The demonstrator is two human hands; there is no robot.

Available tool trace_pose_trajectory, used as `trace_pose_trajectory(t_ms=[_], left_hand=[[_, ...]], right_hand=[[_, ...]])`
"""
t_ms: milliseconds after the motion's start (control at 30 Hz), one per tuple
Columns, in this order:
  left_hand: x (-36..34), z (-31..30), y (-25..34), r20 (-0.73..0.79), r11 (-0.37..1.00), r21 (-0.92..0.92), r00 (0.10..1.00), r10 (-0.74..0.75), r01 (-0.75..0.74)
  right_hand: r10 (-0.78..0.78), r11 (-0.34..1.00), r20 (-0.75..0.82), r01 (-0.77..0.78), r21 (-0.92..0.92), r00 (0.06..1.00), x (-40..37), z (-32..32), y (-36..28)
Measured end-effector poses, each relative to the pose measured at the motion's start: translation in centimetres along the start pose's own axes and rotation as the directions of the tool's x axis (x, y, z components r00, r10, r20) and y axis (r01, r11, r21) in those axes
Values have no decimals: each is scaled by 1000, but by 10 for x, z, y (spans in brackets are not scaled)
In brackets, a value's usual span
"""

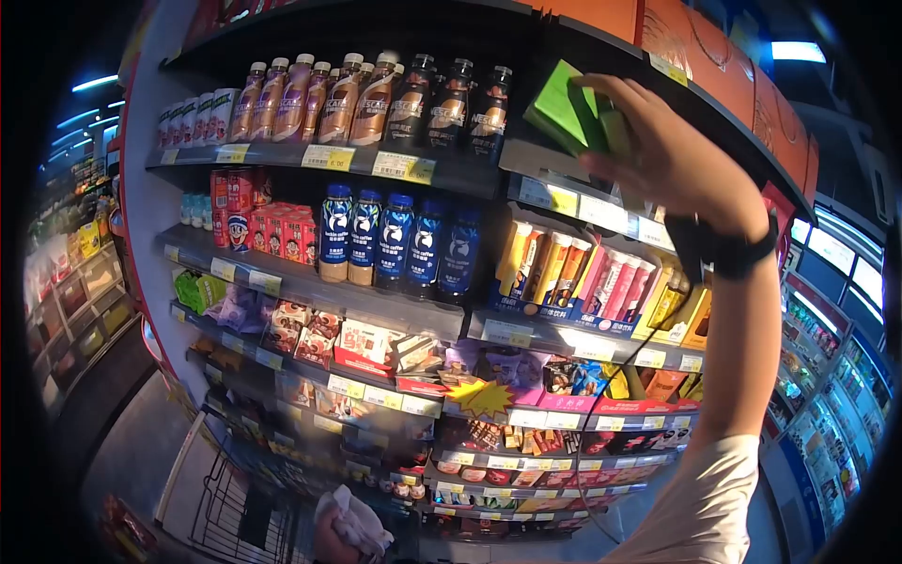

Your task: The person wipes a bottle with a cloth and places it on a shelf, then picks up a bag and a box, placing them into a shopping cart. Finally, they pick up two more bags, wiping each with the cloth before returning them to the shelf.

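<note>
Green box (pixel 567 115), up high at the front edge of the top shelf (pixel 451 175), just right of a row of dark bottles (pixel 451 103), clamped in the right hand (pixel 676 160) with the fingers wrapped over its far side. Behind everything, a tall shelf unit (pixel 148 235), many levels, packed end to end with goods. Along the very top, big orange cartons (pixel 705 56). At the right edge of view, a bank of lit coolers (pixel 827 395). Low on the left, a wire cart (pixel 225 508) standing on the floor in front of the unit. Raised arm in a white sleeve (pixel 705 508), bare from the sleeve's end up to the wrist. On the top shelf, brown bottles (pixel 319 99) with pale caps, left of the dark ones. One level down, four blue bottles (pixel 395 240) side by side, small red packs (pixel 282 230) to their left, orange and pink drink cartons (pixel 573 268) in a blue tray to their right. Lower levels full of snack packets, too small to read. Yellow star tag (pixel 481 399) stuck on a shelf edge near the middle. Black band (pixel 728 249) around the wrist, a thin dark cable hanging below it. Something pale and crumpled (pixel 352 522) at the bottom edge by the cart; left hand perhaps there, open or closed impossible to tell.
</note>
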State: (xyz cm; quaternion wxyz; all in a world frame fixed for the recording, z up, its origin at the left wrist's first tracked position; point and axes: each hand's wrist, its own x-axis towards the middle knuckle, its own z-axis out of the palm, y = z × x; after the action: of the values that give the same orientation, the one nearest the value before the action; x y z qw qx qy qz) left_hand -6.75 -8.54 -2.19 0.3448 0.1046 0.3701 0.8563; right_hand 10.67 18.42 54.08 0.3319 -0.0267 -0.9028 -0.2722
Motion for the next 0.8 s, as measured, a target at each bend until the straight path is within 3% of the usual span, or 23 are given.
trace_pose_trajectory(t_ms=[100,167,267,300,333,400,433,467,500,533,600,633,667,700,733,767,800], left_hand=[[-21,53,40,141,965,-213,982,-126,155],[-20,47,39,181,924,-321,971,-155,207],[-22,54,44,-117,944,-303,978,-173,130],[-12,46,33,-379,945,-309,898,-224,106],[6,8,14,-171,939,-336,976,-138,74],[25,-85,-13,222,913,-406,973,59,37],[-14,43,36,337,948,-315,930,149,-38],[-15,29,30,279,949,-307,946,166,-76],[-16,16,24,221,949,-295,958,183,-113],[-24,32,21,-197,966,-208,974,112,-153],[-31,-11,6,-235,971,-213,970,60,-112],[-34,-40,-6,-280,968,-167,950,137,-189],[-40,-71,-20,-384,967,-123,909,161,-224],[-53,-56,-13,-474,968,-120,869,140,-221],[-67,-68,-16,-502,966,-127,854,132,-224],[-86,-77,-21,-573,968,-123,812,111,-220],[-106,-85,-26,-640,969,-121,763,89,-215]], right_hand=[[-98,986,-174,119,120,980,-58,7,-55],[-45,978,-8,46,205,999,-99,17,-83],[-144,914,225,43,402,964,-150,61,-110],[-186,858,224,47,512,957,-168,90,-117],[-223,752,190,45,657,956,-182,121,-125],[-268,476,197,-48,878,943,-215,198,-150],[-337,215,303,-241,946,891,-228,237,-169],[-351,-6,297,-319,948,888,-247,277,-194],[-375,12,322,-343,939,869,-264,318,-212],[-415,13,347,-376,926,841,-286,354,-239],[-452,-6,552,-622,783,700,-316,405,-285],[-437,87,575,-603,793,692,-332,434,-304],[-474,23,571,-639,769,670,-324,446,-318],[-474,-58,635,-742,668,610,-329,459,-337],[-448,-15,608,-685,728,656,-338,479,-358],[-428,-196,589,-706,680,686,-352,493,-380],[-431,-160,547,-658,736,717,-376,531,-411]])
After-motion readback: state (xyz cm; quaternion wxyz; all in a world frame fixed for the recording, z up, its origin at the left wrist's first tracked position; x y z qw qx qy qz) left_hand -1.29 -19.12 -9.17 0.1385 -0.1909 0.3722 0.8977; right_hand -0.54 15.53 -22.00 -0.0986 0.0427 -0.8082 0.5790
